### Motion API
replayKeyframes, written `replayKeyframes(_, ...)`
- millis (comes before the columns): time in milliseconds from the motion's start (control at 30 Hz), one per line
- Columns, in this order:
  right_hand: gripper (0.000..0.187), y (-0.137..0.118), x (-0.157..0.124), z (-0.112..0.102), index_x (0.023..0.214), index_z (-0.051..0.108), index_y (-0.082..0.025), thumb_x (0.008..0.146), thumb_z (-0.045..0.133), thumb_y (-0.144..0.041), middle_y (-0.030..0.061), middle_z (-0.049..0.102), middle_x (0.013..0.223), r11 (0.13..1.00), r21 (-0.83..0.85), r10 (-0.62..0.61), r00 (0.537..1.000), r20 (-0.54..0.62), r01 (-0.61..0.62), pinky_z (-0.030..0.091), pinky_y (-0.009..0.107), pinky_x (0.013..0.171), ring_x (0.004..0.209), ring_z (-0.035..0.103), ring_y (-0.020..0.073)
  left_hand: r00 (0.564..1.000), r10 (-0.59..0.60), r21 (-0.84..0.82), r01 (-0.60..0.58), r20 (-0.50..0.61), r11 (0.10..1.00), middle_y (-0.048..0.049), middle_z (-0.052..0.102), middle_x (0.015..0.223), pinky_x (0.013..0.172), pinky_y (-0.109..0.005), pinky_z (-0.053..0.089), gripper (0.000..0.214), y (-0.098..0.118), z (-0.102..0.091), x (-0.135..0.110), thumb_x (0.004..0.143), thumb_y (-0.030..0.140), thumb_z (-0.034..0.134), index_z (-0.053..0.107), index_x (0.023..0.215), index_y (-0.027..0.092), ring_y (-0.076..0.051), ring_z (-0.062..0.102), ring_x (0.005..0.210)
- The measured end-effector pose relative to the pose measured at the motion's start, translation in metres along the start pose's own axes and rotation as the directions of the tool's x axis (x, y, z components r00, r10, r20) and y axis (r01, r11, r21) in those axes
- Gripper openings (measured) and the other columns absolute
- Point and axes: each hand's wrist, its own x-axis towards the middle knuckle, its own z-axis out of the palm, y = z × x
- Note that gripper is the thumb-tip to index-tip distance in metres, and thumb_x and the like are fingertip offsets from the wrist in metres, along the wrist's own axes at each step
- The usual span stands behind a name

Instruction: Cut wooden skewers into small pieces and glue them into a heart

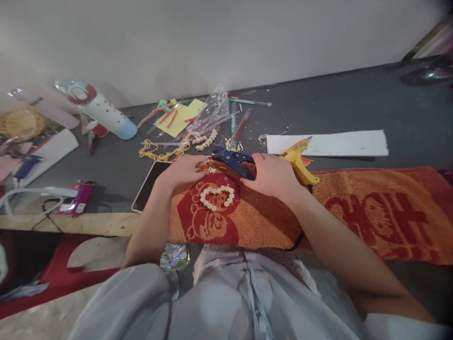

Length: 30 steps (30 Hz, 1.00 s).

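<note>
My right hand (274,177) is closed around the handles of blue pliers (230,160), whose jaws point left over an orange and red towel (269,217). Flat on the towel's far left edge rests my left hand (184,171), fingers stretched toward the pliers' jaws. A few small cream pieces (212,169) lie by its fingertips. Nearer to me, a heart outline of cream beads (216,198) lies on the red patch of the towel. A yellow glue gun (299,163) sits just beyond my right hand.
Behind the towel are a white strip (329,144), pens (241,125), a clear plastic bag (214,111), yellow paper (180,118) and yellow string (155,150). A phone (150,186) lies partly under my left forearm. Farther left stand a bottle (106,111) and a purple power strip (79,197).
</note>
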Motion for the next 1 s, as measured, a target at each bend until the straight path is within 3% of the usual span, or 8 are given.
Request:
replayKeyframes(267, 0.047, -0.0008, -0.0011, -0.0014, 0.105, 0.055, -0.014, 0.079, 0.052, -0.053, 0.0153, 0.069, 0.101, 1.000, -0.011, 0.004, 1.000, -0.010, -0.004, 0.041, 0.037, 0.071, 0.093, 0.064, 0.0312, 1.000, 0.005, 0.006, -0.005, 0.006, 1.000, -0.0043, 0.072, 0.098, 0.069, -0.027, 0.041, 0.042, 0.0006, 0.0003, 0.0009, 0.083, 0.040, 0.048, 0.062, 0.118, 0.021, -0.020, 0.062, 0.079)
replayKeyframes(433, 0.048, -0.0001, -0.0006, -0.0001, 0.104, 0.055, -0.014, 0.078, 0.052, -0.055, 0.0157, 0.068, 0.103, 1.000, -0.010, -0.003, 1.000, -0.012, 0.003, 0.041, 0.037, 0.071, 0.093, 0.064, 0.0314, 1.000, 0.017, -0.017, -0.017, -0.003, 1.000, -0.0044, 0.071, 0.109, 0.074, -0.027, 0.043, 0.041, 0.0024, -0.0007, -0.0004, 0.084, 0.039, 0.049, 0.062, 0.119, 0.023, -0.021, 0.063, 0.089)
replayKeyframes(733, 0.048, -0.0005, -0.0008, -0.0019, 0.105, 0.054, -0.015, 0.079, 0.052, -0.055, 0.0158, 0.068, 0.102, 1.000, -0.008, 0.009, 1.000, -0.004, -0.009, 0.041, 0.037, 0.071, 0.093, 0.064, 0.0305, 1.000, 0.015, -0.011, -0.015, -0.004, 1.000, -0.0035, 0.071, 0.097, 0.069, -0.026, 0.040, 0.038, 0.0023, -0.0010, -0.0010, 0.083, 0.039, 0.050, 0.063, 0.114, 0.021, -0.018, 0.061, 0.078)
replayKeyframes(900, 0.049, -0.0004, -0.0006, -0.0026, 0.105, 0.054, -0.014, 0.080, 0.051, -0.055, 0.0166, 0.068, 0.103, 1.000, -0.019, 0.005, 1.000, 0.006, -0.005, 0.042, 0.037, 0.072, 0.094, 0.064, 0.0317, 1.000, -0.021, 0.022, 0.021, -0.015, 1.000, -0.0034, 0.067, 0.084, 0.065, -0.027, 0.038, 0.032, -0.0010, -0.0017, -0.0013, 0.084, 0.041, 0.047, 0.062, 0.102, 0.020, -0.017, 0.057, 0.070)
replayKeyframes(1000, 0.049, -0.0007, -0.0004, -0.0023, 0.104, 0.054, -0.014, 0.079, 0.051, -0.056, 0.0163, 0.068, 0.103, 1.000, -0.014, 0.012, 1.000, 0.005, -0.012, 0.042, 0.038, 0.073, 0.094, 0.064, 0.0320, 0.995, -0.075, 0.006, 0.076, -0.067, 0.997, -0.0046, 0.064, 0.085, 0.065, -0.028, 0.038, 0.033, 0.0011, -0.0034, -0.0032, 0.085, 0.043, 0.047, 0.056, 0.104, 0.018, -0.018, 0.057, 0.072)
